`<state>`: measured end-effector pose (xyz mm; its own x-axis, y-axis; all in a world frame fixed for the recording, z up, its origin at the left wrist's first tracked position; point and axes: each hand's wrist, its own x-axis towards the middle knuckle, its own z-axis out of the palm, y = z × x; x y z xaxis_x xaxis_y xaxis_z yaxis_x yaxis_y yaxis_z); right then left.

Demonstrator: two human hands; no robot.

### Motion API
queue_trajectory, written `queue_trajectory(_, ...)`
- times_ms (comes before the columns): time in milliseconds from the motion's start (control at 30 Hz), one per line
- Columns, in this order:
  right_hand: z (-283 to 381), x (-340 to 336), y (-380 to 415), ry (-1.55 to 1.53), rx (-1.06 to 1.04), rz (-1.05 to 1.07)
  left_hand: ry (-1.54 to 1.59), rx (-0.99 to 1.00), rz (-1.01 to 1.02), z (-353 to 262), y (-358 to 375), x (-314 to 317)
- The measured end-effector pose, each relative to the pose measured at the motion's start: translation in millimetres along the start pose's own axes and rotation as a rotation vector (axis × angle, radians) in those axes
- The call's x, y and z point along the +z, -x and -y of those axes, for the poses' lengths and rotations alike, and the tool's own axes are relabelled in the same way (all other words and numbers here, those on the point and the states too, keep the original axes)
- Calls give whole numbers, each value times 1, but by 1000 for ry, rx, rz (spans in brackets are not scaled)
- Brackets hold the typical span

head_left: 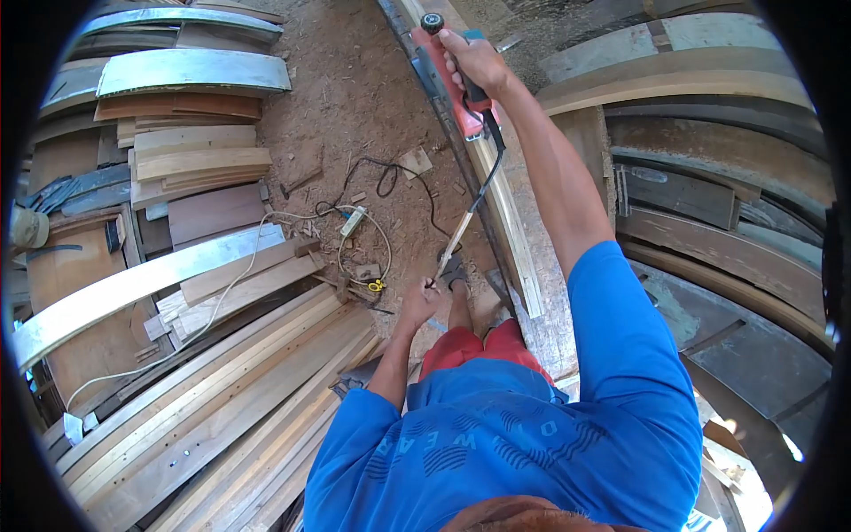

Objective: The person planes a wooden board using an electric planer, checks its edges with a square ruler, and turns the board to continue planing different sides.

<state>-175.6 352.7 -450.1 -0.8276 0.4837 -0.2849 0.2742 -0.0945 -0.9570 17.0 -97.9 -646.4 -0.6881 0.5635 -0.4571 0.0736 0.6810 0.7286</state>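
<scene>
Wears blue shirt (pixel 523 434), closest to camera. Has stacked boards (pixel 204 166) at left, then power strip (pixel 353 222) lying on dirt ground (pixel 324 111). Clenches left hand (pixel 421 303) around lower end of thin pale length (pixel 456 241), stick or cord, cannot tell which. Grips red planer (pixel 456 102) by dark handle (pixel 476 91) with right hand (pixel 477 66), on top of long wood beam (pixel 507 222). Shows black cord (pixel 501 160) leaving handle. Has more boards (pixel 709 151), some curved, at far right.

Smooth red plastic encases a power tool (pixel 458 109) above a pale wooden beam (pixel 511 226). Matt blue cloth forms the near shirt (pixel 496 426); matt wooden planks (pixel 239 377) fill the near left
</scene>
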Motion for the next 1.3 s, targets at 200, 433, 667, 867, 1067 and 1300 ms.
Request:
queue_trajectory(200,-24,-8,48,-138,-20,30,-149,-37,21,7,34,3)
queue_trajectory(433,-71,-26,229,-29,95,-26,-323,-11,147,29,96,44)
queue_trajectory(667,-127,-48,462,163,23,-33,-486,32,361,52,145,89)
queue_trajectory(867,-148,-53,562,60,227,35,-466,140,267,31,158,100)
queue_trajectory(1067,-125,-32,445,-16,85,-78,-420,212,-92,17,118,93)
queue_trajectory(1300,-64,-11,263,-22,142,-121,186,-179,255,-20,45,76)
